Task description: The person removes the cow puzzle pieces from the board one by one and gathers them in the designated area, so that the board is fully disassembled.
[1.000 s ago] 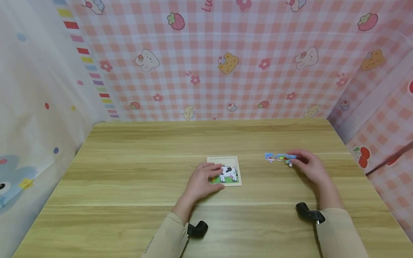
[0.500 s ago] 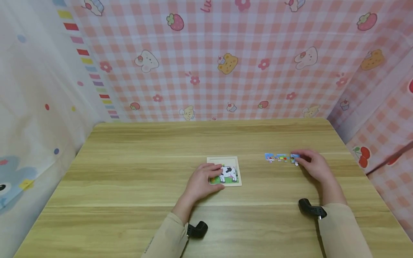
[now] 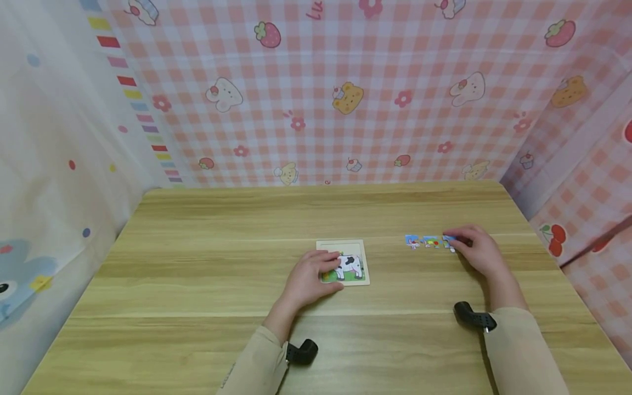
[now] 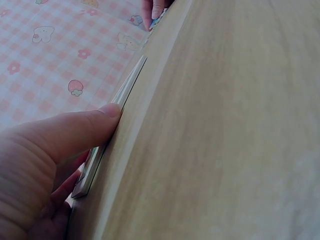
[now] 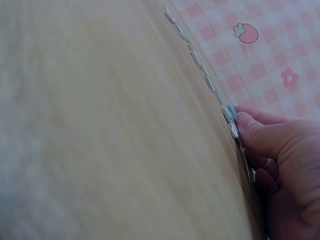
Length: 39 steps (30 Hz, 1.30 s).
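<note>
A square wooden puzzle board (image 3: 366,277) with a cow picture lies mid-table. My left hand (image 3: 308,276) holds it from the left, thumb along its near edge and fingers over its left part, hiding the cow's front. In the left wrist view the thumb (image 4: 82,131) presses the board's edge (image 4: 90,177). To the right, my right hand (image 3: 479,252) pinches a blue jigsaw piece (image 3: 447,243) between thumb and forefinger. That piece (image 5: 229,112) is at the table surface, at the end of a short row. Left of it lie a colourful piece (image 3: 430,241) and a blue-edged piece (image 3: 412,241).
The wood-grain table (image 3: 197,263) ends at the back against a pink checked cloth (image 3: 316,142). More cloth hangs along the left and right sides. Black camera mounts (image 3: 302,351) sit on both wrists.
My right hand has drawn its piece rightward, away from the middle piece it overlapped, then nudged it slightly back left. The left hand and board have stayed put.
</note>
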Each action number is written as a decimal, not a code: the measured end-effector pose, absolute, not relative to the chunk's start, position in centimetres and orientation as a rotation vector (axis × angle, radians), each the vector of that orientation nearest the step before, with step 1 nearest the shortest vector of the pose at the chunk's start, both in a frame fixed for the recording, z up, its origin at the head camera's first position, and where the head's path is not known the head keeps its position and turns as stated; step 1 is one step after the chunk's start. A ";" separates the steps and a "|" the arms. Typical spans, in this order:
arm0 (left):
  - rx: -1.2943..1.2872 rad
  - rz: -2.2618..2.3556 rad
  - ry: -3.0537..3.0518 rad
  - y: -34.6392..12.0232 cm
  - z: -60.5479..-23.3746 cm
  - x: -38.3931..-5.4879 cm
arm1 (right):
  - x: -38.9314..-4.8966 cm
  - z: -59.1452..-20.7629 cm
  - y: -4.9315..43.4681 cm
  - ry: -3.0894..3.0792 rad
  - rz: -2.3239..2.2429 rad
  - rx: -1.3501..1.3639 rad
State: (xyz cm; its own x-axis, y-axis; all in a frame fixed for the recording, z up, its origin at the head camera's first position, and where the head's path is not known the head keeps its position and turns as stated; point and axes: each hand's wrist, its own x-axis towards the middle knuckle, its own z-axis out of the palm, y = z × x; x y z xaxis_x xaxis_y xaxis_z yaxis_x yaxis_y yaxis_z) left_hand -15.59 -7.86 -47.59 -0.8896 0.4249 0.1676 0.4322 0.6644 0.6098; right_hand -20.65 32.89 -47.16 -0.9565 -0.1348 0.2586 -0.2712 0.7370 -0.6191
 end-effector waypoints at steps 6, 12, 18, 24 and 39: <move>-0.740 -1.051 -2.852 -7.9 -47.6 -15.6 | -20.7 -47.3 32.8 -2.732 1.017 0.318; -0.747 -1.042 -2.849 -7.9 -47.6 -15.6 | -20.6 -47.3 32.8 -2.672 1.073 0.335; -0.753 -1.034 -2.848 -7.9 -47.7 -15.6 | -20.0 -47.3 33.0 -2.562 1.274 0.307; -0.762 -1.030 -2.849 -7.9 -47.6 -15.5 | -19.5 -46.9 32.4 -2.549 1.349 0.295; -0.741 -1.079 -2.822 -7.8 -47.5 -15.4 | -19.7 -45.8 27.3 -2.574 1.439 0.529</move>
